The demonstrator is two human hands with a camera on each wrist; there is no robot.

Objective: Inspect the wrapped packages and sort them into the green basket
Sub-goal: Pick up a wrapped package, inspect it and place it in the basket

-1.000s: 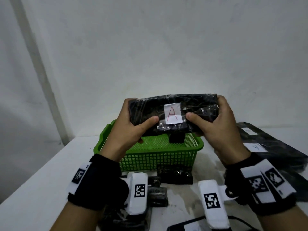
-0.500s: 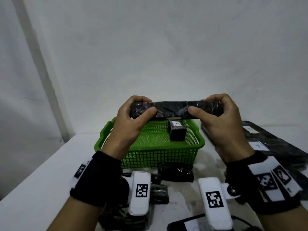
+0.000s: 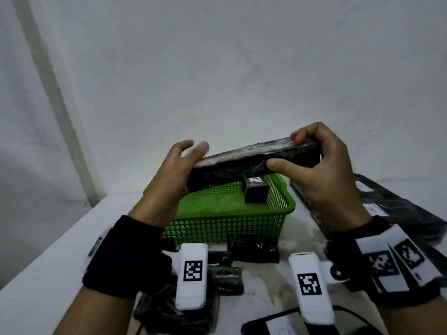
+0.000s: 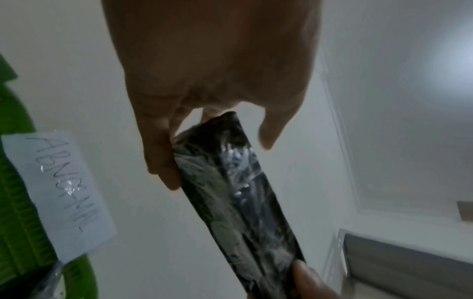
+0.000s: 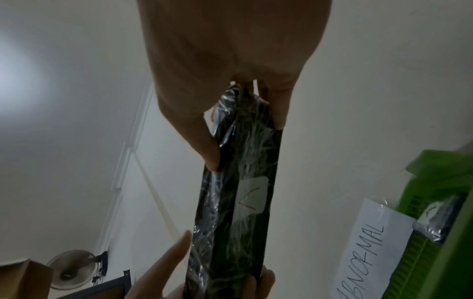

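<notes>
A long black package wrapped in clear film hangs tilted above the green basket, its right end higher. My right hand grips the right end, fingers curled over the top and thumb on the near face. My left hand lies against the left end with fingers straight and spread. In the left wrist view the package touches one finger of the left hand while the thumb stands apart. The right wrist view shows the right hand pinching the package, whose white label reads A.
A small black package sits inside the basket. More small packages lie in front of it, and large flat ones at the right. A paper reading ABNORMAL hangs on the basket. The table edge runs along the left.
The package turned from label-facing to edge-on, then tilted with its right end up. My left hand went from gripping the left end to straight fingers.
</notes>
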